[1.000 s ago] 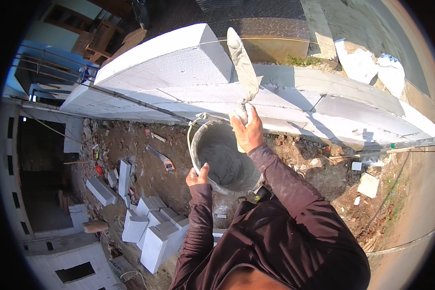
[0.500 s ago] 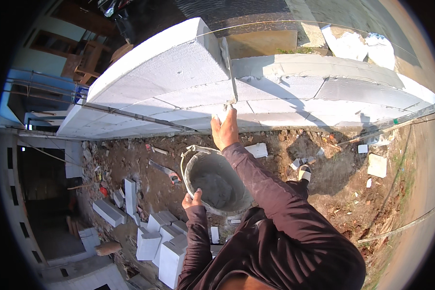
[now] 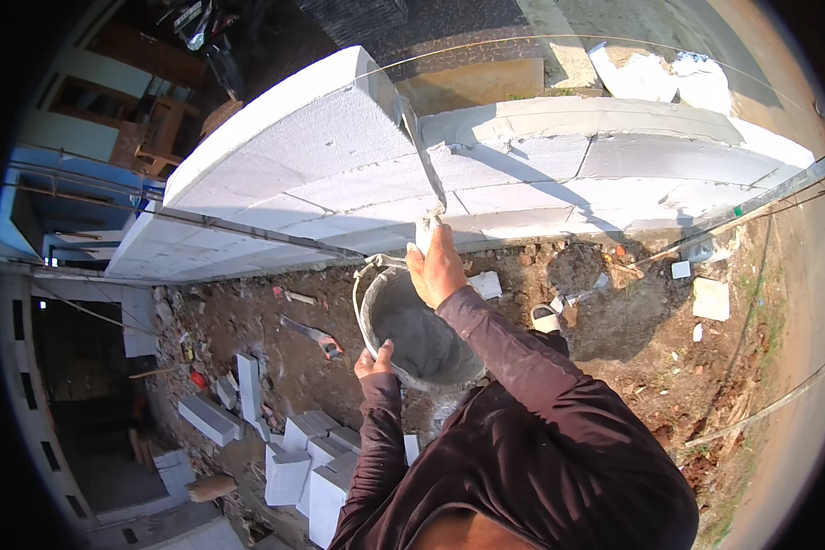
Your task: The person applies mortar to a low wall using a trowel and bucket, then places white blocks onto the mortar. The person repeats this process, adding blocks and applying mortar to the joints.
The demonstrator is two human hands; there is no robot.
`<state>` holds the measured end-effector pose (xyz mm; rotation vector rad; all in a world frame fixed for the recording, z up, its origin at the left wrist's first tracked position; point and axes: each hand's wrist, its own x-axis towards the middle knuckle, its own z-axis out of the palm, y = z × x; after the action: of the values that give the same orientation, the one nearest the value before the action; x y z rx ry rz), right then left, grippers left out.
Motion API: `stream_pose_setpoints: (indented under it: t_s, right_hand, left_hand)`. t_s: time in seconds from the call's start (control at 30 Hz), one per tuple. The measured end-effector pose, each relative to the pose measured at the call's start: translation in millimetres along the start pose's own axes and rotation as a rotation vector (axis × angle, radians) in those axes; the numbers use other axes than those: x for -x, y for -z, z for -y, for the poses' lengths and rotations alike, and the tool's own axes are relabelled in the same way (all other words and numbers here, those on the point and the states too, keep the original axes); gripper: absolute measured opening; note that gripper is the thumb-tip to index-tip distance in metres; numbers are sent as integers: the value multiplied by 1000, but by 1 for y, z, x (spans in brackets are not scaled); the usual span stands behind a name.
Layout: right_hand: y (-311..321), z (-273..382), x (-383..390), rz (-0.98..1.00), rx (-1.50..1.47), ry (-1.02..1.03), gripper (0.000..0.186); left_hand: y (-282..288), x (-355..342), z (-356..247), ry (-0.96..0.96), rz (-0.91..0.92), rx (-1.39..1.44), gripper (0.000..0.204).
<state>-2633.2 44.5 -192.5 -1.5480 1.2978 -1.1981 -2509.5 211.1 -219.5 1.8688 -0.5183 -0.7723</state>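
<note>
My right hand [image 3: 440, 268] is closed round the handle of a mortar-smeared trowel [image 3: 423, 163]. The thin blade stands edge-on beside the exposed end of the top white block [image 3: 348, 108], near the layer of grey mortar [image 3: 568, 119] on the lower course to the right. Whether the blade touches the block I cannot tell. My left hand [image 3: 374, 359] grips the rim of a bucket [image 3: 369, 307], close to its bail. Wet grey mortar [image 3: 422, 335] lies inside the bucket, partly hidden by my right hand and forearm.
The block wall [image 3: 266, 215] crosses ahead of me, with a long straight bar [image 3: 257, 227] along its face and a thin string above. A handsaw [image 3: 316, 337] and stacked white blocks [image 3: 307, 458] lie on the rubble-strewn ground at left. White sacks [image 3: 646, 78] sit beyond the wall.
My right hand and the trowel have come down a little, toward the bucket. The bucket and my left hand appear slightly higher and farther right in the picture, and my view has shifted.
</note>
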Motion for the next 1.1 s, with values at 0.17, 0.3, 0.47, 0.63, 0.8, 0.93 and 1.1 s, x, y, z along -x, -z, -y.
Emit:
stream_pose_setpoints:
  t_s: [0.17,0.3,0.47,0.63,0.8,0.93,1.1]
  right_hand:
    - [19,-11,50,101,-83,-31,52]
    - [38,5,6,84,-255,-194,42]
    - [55,46,-42,307,-475,-427,42]
    - [51,74,-51,188,-186,-203,37]
    - [30,82,-32,67,-99,12,42]
    - [26,76,-2,92,-175,80,47]
    - [-3,45,-10,-49,-123,105,57]
  left_hand:
    - [2,1,-2,-39,-47,76,13]
    - [2,2,-2,15,22,36,10]
    - [7,1,14,29,2,64,10]
    - [14,7,13,68,-13,48,15]
    - [2,14,10,49,-66,144,13]
    - [15,10,25,106,-49,22,16]
    - [18,10,31,84,-53,30,16]
